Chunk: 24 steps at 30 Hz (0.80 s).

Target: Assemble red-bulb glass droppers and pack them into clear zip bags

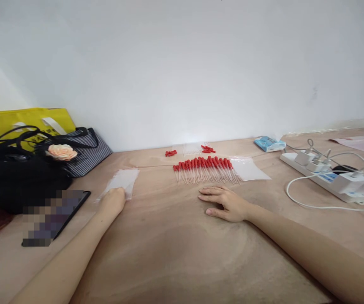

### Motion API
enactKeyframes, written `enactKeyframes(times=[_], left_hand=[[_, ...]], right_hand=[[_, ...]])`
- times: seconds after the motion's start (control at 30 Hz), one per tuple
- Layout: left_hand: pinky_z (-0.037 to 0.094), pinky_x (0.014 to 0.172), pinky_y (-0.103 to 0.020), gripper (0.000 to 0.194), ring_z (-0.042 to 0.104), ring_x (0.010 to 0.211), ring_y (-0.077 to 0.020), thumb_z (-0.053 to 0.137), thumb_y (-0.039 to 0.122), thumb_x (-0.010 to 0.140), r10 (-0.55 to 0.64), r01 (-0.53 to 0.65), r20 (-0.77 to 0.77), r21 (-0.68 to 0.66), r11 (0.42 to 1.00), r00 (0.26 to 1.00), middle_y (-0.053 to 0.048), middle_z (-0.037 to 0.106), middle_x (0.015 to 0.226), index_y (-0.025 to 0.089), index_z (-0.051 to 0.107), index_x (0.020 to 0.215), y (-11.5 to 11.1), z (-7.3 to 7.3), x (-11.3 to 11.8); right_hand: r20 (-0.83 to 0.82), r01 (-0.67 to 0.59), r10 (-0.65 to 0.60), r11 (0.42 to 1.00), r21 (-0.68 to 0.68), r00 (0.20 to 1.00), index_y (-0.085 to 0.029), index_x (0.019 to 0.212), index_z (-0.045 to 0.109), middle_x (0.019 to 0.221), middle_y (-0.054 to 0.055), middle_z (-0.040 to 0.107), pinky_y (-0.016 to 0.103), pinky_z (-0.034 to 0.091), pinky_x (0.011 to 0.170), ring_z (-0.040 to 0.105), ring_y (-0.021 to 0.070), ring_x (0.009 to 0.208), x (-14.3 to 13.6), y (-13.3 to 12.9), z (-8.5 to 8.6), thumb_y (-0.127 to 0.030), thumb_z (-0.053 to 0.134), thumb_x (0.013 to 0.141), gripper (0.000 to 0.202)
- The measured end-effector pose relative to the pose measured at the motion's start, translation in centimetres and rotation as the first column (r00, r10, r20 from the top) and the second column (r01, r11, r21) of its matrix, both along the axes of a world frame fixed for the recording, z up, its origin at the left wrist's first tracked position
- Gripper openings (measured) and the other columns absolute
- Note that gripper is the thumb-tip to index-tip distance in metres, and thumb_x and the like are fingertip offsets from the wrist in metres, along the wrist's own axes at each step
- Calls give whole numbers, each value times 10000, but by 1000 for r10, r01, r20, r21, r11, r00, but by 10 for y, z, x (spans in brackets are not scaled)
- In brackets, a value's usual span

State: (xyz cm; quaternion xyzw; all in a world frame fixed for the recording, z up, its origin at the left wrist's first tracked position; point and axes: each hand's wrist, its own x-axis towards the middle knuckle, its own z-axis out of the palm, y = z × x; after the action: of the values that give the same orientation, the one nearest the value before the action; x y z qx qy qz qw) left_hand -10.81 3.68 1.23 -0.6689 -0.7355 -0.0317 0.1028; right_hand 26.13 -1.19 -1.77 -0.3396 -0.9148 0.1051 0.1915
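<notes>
One pipette row (203,163), two red clusters (207,149).
All are laid beyond right hand (228,204), fingers parted, nothing held; plastic bags (122,179), uncountable, are touched by left hand (114,200), fingers curled, grip unclear.

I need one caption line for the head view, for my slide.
Left hand on clear plastic, right hand on the table, near a row of red-topped tubes.
</notes>
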Motion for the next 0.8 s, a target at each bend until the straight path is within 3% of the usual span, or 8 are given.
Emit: enactKeyframes(times=[0.1, 0.23, 0.33, 0.43, 0.53, 0.63, 0.73, 0.8], left_hand=[[420, 669, -380, 320, 604, 771, -294, 297, 164, 809, -32, 41, -102, 93, 995, 994, -167, 644, 809, 110, 612, 830, -9, 12, 7], [408, 663, -330, 398, 602, 736, -250, 265, 280, 863, -256, 323, -271, 246, 914, 928, -131, 639, 725, 138, 609, 719, -32, 20, 45], [399, 545, -283, 372, 599, 599, -209, 303, 313, 845, -370, 384, -119, 128, 915, 921, -100, 643, 667, 149, 619, 740, -54, 18, 81], [434, 549, -280, 374, 612, 597, -196, 349, 399, 832, -383, 398, 275, -2, 917, 882, -56, 653, 669, 143, 577, 980, -65, 17, 98], [476, 579, -287, 469, 621, 592, -167, 228, 438, 868, -360, 452, 547, -38, 891, 756, -62, 667, 787, 140, 542, 1049, -58, 21, 85], [410, 879, -339, 400, 518, 1065, -222, 373, 453, 830, -584, 629, 437, 53, 776, 684, -76, 543, 1186, 194, 560, 1070, -44, 25, 57], [303, 987, -391, 438, 305, 1253, -243, 408, 473, 822, -624, 709, 360, -187, 680, 694, -31, 306, 1388, 279, 471, 1209, -39, 20, 42], [252, 1013, -421, 517, 238, 1280, -250, 380, 508, 826, -579, 653, 307, -275, 705, 755, -42, 256, 1406, 279, 370, 1290, -44, 12, 49]], right_hand=[[-1, 1, -1, 1000, 1, 1000, -215, 1246, 447, 1287, 78, 447, 407, 270, 995, 384, 211, 1195, 0, 0, 0, -484, 435, 814, 509], [-22, 12, -12, 1000, 10, 1000, -204, 1225, 473, 1265, 79, 473, 404, 287, 987, 407, 210, 1176, 0, -1, 0, -466, 433, 820, 484], [-26, 15, -15, 1000, 17, 1000, -199, 1216, 484, 1254, 84, 483, 405, 293, 983, 419, 210, 1165, 0, -1, 0, -454, 437, 823, 471], [-30, 12, -11, 1000, 18, 999, -201, 1213, 486, 1249, 84, 488, 408, 297, 979, 424, 212, 1161, 0, -1, 0, -445, 440, 824, 462], [-33, 10, -10, 1000, 22, 999, -202, 1211, 488, 1253, 83, 485, 410, 297, 978, 422, 213, 1162, 0, -1, 0, -445, 438, 824, 459], [-31, 10, -10, 1000, 22, 999, -205, 1212, 487, 1252, 84, 485, 413, 298, 976, 427, 215, 1158, 0, -1, 0, -453, 432, 825, 463], [-41, 11, -10, 1000, 17, 999, -210, 1214, 485, 1247, 83, 490, 412, 295, 979, 425, 215, 1160, 0, -1, -1, -457, 432, 824, 464], [-48, 11, -10, 1000, 13, 999, -215, 1213, 486, 1246, 81, 491, 410, 294, 980, 424, 215, 1160, 0, -1, 0, -457, 434, 823, 462]])
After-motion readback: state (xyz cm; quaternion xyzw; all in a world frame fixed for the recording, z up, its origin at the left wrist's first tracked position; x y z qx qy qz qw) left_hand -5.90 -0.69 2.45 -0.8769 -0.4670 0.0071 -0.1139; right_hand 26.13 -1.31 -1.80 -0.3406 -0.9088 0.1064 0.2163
